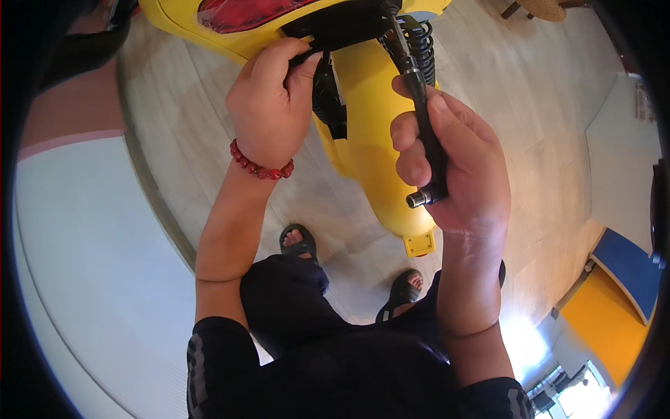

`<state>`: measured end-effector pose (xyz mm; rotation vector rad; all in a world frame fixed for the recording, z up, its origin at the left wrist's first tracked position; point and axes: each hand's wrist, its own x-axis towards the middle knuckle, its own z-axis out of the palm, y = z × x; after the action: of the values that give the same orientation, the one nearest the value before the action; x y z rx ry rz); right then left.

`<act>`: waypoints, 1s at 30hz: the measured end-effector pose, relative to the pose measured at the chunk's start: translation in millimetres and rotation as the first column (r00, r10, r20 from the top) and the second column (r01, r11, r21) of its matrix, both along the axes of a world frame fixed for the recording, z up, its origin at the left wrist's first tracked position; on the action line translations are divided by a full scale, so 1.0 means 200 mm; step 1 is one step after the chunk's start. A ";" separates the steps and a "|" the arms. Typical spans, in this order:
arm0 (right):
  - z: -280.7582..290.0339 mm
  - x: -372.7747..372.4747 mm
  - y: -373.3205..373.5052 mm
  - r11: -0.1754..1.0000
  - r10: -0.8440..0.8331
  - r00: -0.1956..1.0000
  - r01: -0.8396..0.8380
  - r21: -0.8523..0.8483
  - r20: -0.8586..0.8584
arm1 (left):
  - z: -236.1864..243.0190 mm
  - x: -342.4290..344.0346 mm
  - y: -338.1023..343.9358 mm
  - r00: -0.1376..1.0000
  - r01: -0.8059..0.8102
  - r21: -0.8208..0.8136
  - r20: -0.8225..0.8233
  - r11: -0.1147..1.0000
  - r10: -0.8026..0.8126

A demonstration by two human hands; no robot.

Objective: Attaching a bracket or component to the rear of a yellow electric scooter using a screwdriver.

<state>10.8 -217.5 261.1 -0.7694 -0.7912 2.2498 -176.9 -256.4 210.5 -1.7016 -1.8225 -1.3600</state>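
The back of a yellow scooter (370, 133) stands in front of me, with a red tail light (248, 10) on top and a black part (342, 26) under it. My left hand (272, 98) is closed in a pinch at the left edge of that black part; what its fingertips hold is hidden. My right hand (464, 157) grips a socket wrench (434, 143) with a black handle and a short chrome socket at its lower end. The wrench's shaft points up to the right side of the black part, beside a black coil spring (421, 52). Where its tip meets the scooter is hard to see.
Below the spring, the yellow rear fender (391, 181) reaches down toward my sandalled feet. A white panel (91, 258) fills the left side. At the lower right are a blue and orange piece of furniture (607, 314) and a bright light on the floor. A woven stool (544, 8) stands far right.
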 end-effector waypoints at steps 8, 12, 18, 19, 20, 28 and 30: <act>0.02 -0.02 0.01 0.992 -0.006 0.999 0.013 -0.124 0.050 | -0.02 0.01 0.00 0.999 -0.030 -0.013 0.013 0.999 0.030; 0.00 -0.01 0.01 0.994 0.062 0.996 -0.056 -0.096 0.068 | -0.02 0.00 0.00 1.000 -0.016 -0.001 -0.005 1.000 0.016; 0.00 0.00 0.04 1.000 -0.010 0.982 0.012 -0.006 0.186 | -0.02 0.00 0.00 1.000 -0.018 -0.011 0.024 1.000 0.019; 0.01 0.01 0.05 1.000 0.009 0.985 -0.009 -0.005 0.170 | -0.02 0.00 0.00 1.000 -0.016 -0.017 0.015 1.000 0.017; 0.01 0.01 0.06 1.000 0.008 0.986 -0.007 -0.005 0.169 | -0.02 0.00 0.00 1.000 -0.014 -0.022 0.005 1.000 0.015; 0.06 0.01 0.09 0.990 0.115 0.975 -0.098 -0.098 0.192 | -0.01 0.00 -0.01 1.000 -0.031 -0.052 -0.003 0.998 0.031; 0.03 0.01 0.10 0.991 0.130 0.974 -0.123 -0.048 0.185 | -0.01 0.00 -0.01 1.000 -0.029 -0.042 -0.008 0.999 0.028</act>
<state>12.3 -197.0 267.6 -0.9854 -0.9132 2.3339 -176.1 -257.6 207.7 -1.6927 -1.8771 -1.3107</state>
